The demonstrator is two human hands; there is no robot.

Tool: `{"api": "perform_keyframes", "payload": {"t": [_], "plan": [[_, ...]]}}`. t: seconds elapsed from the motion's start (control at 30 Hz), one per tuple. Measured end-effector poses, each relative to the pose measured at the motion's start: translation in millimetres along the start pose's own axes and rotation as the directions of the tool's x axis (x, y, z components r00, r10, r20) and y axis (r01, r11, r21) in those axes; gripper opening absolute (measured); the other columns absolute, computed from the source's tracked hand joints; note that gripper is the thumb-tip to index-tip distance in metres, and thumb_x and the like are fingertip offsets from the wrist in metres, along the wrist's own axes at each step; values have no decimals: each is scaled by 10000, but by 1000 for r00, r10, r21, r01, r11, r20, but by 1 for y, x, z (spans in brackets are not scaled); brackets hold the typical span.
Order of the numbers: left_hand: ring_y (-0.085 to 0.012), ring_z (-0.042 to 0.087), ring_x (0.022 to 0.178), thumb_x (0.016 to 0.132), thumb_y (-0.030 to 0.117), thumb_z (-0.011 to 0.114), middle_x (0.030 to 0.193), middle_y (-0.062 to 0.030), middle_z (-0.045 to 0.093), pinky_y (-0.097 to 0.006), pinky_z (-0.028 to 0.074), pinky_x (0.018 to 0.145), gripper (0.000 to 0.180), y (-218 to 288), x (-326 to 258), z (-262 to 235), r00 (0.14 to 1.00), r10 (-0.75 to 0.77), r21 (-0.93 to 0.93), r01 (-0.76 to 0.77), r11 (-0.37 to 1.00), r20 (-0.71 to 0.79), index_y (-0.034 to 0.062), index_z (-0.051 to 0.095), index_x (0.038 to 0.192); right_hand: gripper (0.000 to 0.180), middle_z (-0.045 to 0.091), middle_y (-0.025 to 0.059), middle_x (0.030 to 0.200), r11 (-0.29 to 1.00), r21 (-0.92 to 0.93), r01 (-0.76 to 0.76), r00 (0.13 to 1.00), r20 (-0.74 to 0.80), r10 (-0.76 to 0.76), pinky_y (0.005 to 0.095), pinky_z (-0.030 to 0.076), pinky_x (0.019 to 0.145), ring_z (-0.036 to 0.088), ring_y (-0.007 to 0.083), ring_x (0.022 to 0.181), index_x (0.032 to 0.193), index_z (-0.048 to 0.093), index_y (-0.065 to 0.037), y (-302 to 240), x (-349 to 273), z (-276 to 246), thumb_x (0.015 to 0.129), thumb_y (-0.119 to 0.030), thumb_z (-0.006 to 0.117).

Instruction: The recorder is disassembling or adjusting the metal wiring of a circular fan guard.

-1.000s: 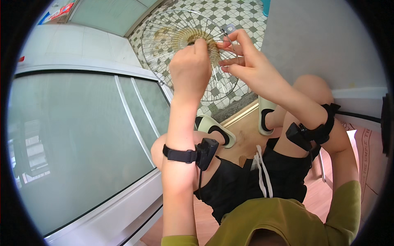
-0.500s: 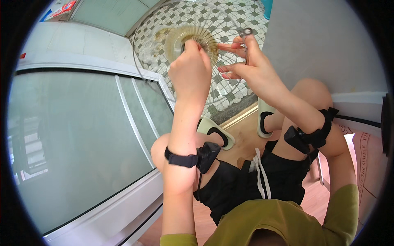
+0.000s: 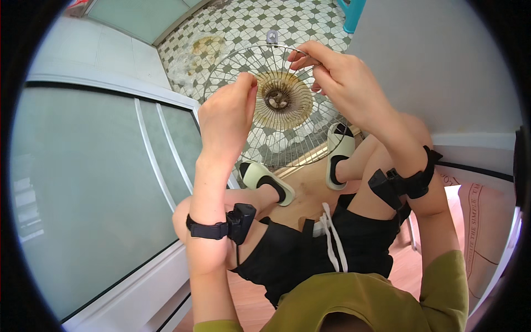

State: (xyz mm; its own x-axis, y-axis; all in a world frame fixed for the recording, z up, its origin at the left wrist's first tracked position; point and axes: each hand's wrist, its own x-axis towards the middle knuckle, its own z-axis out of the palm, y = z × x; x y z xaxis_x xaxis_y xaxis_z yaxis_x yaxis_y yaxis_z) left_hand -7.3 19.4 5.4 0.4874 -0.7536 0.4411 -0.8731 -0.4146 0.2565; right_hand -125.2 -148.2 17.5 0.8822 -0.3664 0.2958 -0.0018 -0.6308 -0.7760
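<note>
A round wire fan guard [image 3: 285,117] is spread out before me, its fine spokes running from a yellowish, ribbed middle to a thin outer rim. The very centre is dark and grimy. My left hand [image 3: 229,113] is closed, thumb and fingers pressed together over the wires left of the middle; the exact grip is hidden behind the hand. At the far right rim, my right hand [image 3: 345,83] pinches the wire with its thumb and bent fingers. A small grey clip [image 3: 271,37] sits at the guard's far edge.
Green and white patterned floor tiles [image 3: 243,25] lie beneath, with a brownish wet patch [image 3: 207,53]. A frosted glass panel [image 3: 99,182] stands at left, a grey panel [image 3: 431,66] at right. A turquoise object [image 3: 353,15] stands far right. My slippers [image 3: 268,182] are close below the guard.
The guard has turned so its round face shows, and sits nearer me. My left hand has moved left off its middle. The clip has shifted from beside my right hand to the far rim.
</note>
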Motion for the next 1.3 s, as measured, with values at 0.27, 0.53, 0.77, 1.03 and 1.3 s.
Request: {"api": "perform_keyframes", "payload": {"t": [0.27,0.53,0.77,1.03,1.3], "plan": [[-263,600,582,864,161,581,654,-79,606,-378,441,506,67,4,-6,4,999,-17,144,12,990,34,112,551,899,260,663,121,919,996,83,25,1000,-8,-24,365,491,714,634,302,833,1073,582,-71,4,0,5,870,-85,421],[-201,587,559,704,76,601,578,-27,551,-334,453,470,82,5,-10,9,994,105,157,-98,983,-40,94,545,761,261,661,108,918,994,55,97,992,-91,-92,365,488,717,635,277,825,1060,589,-80,2,3,8,855,-60,430],[-170,583,592,653,68,592,615,-19,555,-300,460,505,83,7,-6,22,968,212,168,-189,968,-136,93,572,729,263,644,101,843,994,10,108,991,-85,-107,358,471,730,599,270,845,1031,607,-87,-2,-2,10,830,-60,440],[-156,590,638,662,73,599,675,-14,567,-290,473,557,101,2,-3,35,928,324,193,-289,938,-185,81,560,755,289,621,101,967,920,393,-13,998,58,-10,291,451,819,572,171,938,1078,592,-5,2,-1,13,849,-59,424],[-167,584,577,669,43,585,610,-19,558,-290,459,511,93,14,-8,15,987,148,264,-128,956,-57,81,542,742,312,615,80,1085,842,528,-111,992,108,64,276,450,869,560,139,939,1143,536,12,-2,-1,11,878,-18,374]]}}
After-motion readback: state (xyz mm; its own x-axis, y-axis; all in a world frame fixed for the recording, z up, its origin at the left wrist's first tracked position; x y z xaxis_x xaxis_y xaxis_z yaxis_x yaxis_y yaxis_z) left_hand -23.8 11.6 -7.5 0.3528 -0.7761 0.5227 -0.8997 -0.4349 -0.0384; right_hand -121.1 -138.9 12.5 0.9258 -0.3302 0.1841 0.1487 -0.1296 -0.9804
